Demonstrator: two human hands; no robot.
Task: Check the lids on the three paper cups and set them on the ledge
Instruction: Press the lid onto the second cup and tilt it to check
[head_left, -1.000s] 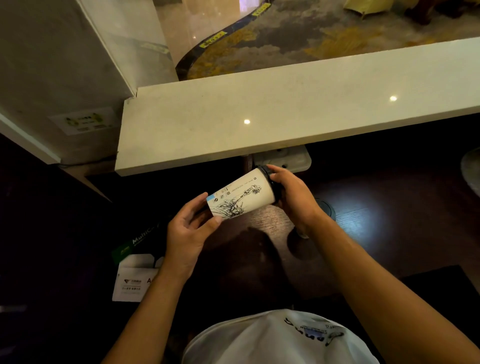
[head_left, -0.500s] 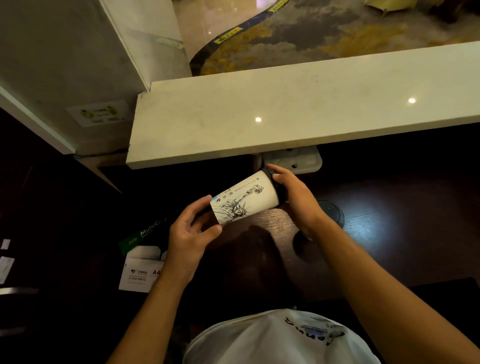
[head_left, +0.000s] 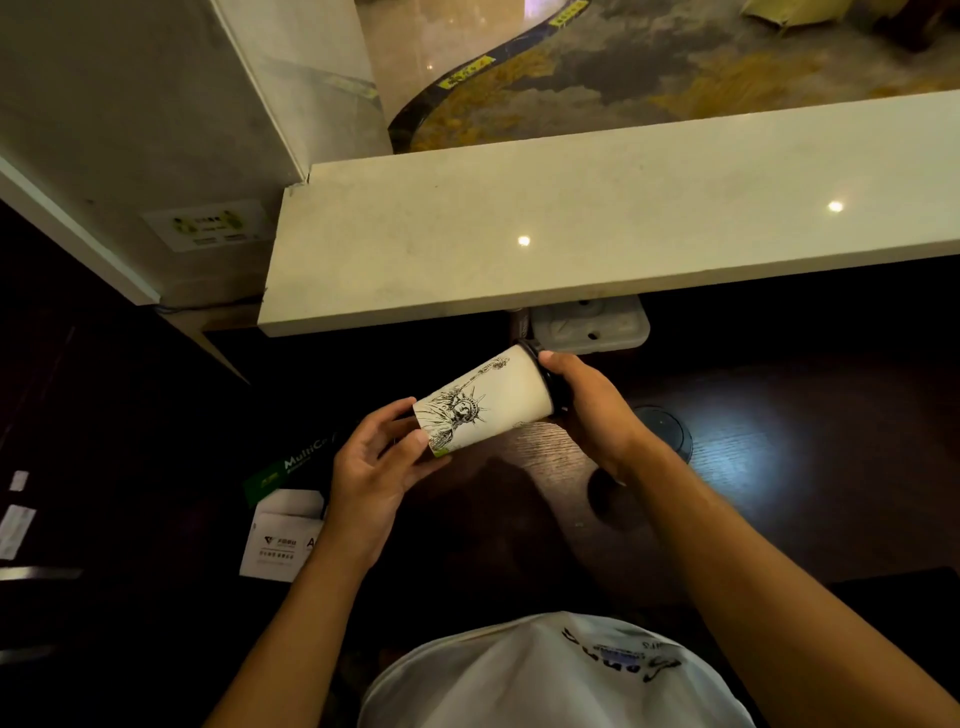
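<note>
While the paper cup lies nearly on its side in mid-air, both hands grip it, one at each end. Left to right:

- far left, dark floor area: a few white slips, too dim to read.
- paper box with a green band and white label, low at left, partly behind the left wrist. Closed as far as I can tell; contents not visible.
- left hand: fingers curled around the cup's base, thumb on the printed side, fingertips cupping the bottom rim. Pinching the cup, not spread.
- cup: white, black Statue of Liberty line drawing, base pointing lower left, top pointing upper right. Held above the dark wooden desk, just below the front edge of the ledge, not touching it. Contents can't be seen.
- black lid: sits on the cup's mouth, mostly covered by the right hand.
- right hand: wrapped over the lid end, fingers closed on the rim.
- white socket block under the ledge, just behind the lid.
- round cable grommet in the desk, right of the right wrist.

Ledge: pale stone, two light reflections on it.
</note>
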